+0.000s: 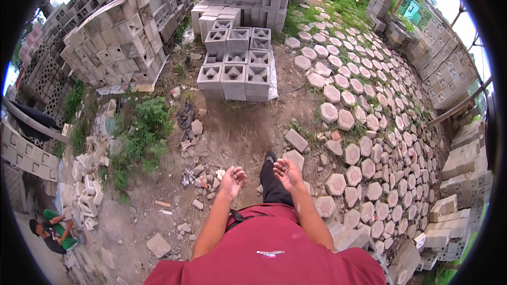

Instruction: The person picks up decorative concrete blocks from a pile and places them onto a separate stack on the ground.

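The person stands on bare dirt, both forearms stretched forward from a red shirt (274,253). The left hand (233,177) and the right hand (288,171) are palm-up, fingers loosely spread and slightly curled, holding nothing and touching nothing. They hang over the ground, with one black-trousered leg (272,182) stepping ahead between them. The nearest things are loose rubble (203,179) just left of the left hand and a broken block (296,140) a little beyond the right. Farther ahead sits a low stack of vent blocks (235,68), packed in tight rows so it stays steady. Hexagonal pavers (364,126) lie spread singly on the right, perhaps to dry. Another person (53,232) crouches at near left.
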Demonstrator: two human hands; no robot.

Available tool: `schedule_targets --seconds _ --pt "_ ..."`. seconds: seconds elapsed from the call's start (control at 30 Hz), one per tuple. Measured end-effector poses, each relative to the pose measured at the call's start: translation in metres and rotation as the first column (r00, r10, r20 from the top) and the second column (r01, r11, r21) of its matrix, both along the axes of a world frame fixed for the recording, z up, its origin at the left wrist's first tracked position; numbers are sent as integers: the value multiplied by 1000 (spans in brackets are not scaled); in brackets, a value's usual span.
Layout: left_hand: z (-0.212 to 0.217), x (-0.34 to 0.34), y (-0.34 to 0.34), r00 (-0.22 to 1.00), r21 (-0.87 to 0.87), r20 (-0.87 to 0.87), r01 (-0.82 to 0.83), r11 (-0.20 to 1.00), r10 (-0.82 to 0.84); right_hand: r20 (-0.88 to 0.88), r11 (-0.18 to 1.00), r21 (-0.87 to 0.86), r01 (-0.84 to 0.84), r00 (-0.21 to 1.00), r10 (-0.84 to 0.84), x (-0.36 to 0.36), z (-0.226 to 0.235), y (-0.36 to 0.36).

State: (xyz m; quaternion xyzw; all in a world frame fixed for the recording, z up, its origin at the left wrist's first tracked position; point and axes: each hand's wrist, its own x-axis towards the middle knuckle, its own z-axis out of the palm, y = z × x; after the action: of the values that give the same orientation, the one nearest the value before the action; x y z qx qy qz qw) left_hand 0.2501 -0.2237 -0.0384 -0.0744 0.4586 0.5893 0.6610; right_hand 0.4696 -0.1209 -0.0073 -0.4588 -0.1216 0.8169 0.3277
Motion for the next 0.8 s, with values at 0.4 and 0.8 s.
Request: schedule_targets --seconds 0.4,0.8 --pt "115 -51 375 965 218 -260 100 971 -41 97 962 234 -137 988 118 -42 72 355" --pt "88 -33 580 981 37 -184 70 997 -62 77 996 89 7 997 -13 -52 58 535"
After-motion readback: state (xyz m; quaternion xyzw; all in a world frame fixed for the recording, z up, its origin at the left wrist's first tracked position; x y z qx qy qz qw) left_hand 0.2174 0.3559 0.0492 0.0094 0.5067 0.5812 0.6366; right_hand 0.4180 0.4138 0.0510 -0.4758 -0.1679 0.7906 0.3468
